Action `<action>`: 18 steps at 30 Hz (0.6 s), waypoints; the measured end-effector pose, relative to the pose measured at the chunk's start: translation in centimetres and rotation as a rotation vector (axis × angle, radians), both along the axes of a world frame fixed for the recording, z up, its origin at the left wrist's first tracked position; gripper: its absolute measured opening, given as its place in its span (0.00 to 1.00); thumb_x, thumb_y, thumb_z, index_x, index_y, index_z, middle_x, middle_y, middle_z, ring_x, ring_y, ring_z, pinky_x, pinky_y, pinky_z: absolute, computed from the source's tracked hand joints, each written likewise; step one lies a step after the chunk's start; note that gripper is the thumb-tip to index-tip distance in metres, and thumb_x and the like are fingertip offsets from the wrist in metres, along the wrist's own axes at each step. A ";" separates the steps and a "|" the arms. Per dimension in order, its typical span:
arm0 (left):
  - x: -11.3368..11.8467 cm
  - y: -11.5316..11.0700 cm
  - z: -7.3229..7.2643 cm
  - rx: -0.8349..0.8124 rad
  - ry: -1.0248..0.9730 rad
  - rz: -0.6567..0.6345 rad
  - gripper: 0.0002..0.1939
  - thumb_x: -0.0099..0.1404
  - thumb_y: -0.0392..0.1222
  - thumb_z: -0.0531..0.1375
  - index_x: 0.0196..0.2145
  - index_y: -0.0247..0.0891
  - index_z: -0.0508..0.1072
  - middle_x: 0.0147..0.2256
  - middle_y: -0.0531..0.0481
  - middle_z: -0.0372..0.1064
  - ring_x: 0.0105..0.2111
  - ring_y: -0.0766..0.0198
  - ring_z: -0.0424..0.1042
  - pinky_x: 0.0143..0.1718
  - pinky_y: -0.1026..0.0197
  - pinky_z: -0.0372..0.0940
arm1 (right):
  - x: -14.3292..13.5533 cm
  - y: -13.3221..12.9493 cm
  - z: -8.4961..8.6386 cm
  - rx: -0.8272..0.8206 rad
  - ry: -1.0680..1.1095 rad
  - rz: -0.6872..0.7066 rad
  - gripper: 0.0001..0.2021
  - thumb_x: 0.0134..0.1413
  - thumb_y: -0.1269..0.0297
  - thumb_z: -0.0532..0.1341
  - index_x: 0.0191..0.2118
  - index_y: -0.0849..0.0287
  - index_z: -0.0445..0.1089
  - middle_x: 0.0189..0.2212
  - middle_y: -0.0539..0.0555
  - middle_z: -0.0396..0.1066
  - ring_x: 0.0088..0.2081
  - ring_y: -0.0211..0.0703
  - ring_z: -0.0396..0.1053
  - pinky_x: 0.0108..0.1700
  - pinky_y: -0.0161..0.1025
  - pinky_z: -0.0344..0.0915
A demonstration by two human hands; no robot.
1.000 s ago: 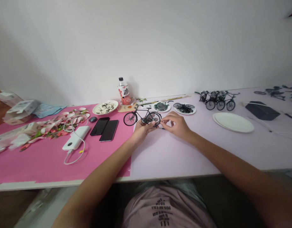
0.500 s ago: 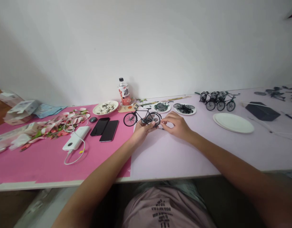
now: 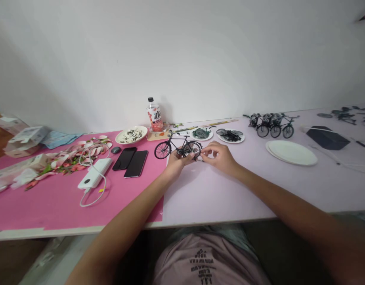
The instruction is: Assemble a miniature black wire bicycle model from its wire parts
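Note:
A small black model bicycle is held upright above the table, side-on, with its front wheel to the left. My left hand grips it low down by the rear wheel, thumb across the lower spokes. At the back of that wheel, my right hand has thumb and forefinger pinched together; anything between those fingertips is too small to make out. Just behind the bicycle stand a plate of dark green parts and a plate of black parts and spoked wheels.
Several assembled model bicycles stand at the back right, near stacked white plates and a dark block. Leftward lie two phones, a white power bank with cable, pink petals, a bowl and a bottle.
Both hands stay at the rear wheel. My right fingers have shifted very slightly; the bicycle keeps almost the same pose.

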State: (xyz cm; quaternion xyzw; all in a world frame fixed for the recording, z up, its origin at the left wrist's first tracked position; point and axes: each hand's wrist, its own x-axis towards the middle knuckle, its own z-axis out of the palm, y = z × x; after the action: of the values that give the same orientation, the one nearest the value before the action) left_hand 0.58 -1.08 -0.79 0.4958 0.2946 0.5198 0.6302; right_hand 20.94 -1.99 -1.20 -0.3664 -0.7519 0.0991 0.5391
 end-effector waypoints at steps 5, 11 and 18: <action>0.0 -0.1 0.3 -0.018 -0.012 -0.007 0.24 0.48 0.47 0.79 0.39 0.33 0.79 0.40 0.44 0.79 0.42 0.56 0.78 0.54 0.45 0.71 | 0.0 -0.3 0.4 0.031 -0.010 -0.007 0.02 0.57 0.66 0.67 0.34 0.55 0.79 0.28 0.52 0.73 0.31 0.41 0.69 0.28 0.38 0.63; 0.0 -0.1 0.3 -0.026 -0.026 0.004 0.23 0.49 0.46 0.79 0.40 0.33 0.79 0.40 0.44 0.79 0.43 0.56 0.78 0.56 0.44 0.70 | 0.1 -0.5 1.0 0.151 -0.009 -0.035 0.03 0.60 0.64 0.67 0.35 0.53 0.79 0.26 0.53 0.72 0.31 0.45 0.68 0.26 0.40 0.61; 0.0 -0.2 0.0 0.009 0.082 -0.036 0.23 0.51 0.49 0.77 0.40 0.33 0.80 0.42 0.43 0.79 0.41 0.56 0.78 0.52 0.46 0.72 | -0.6 -0.7 0.9 0.162 -0.037 0.016 0.04 0.63 0.63 0.66 0.36 0.53 0.78 0.26 0.52 0.70 0.32 0.45 0.67 0.28 0.40 0.63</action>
State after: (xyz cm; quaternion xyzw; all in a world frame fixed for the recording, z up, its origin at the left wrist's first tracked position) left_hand 0.61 -1.32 -0.79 0.5249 0.3091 0.4890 0.6244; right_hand 20.37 -2.73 -0.28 -0.3172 -0.7702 0.0355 0.5522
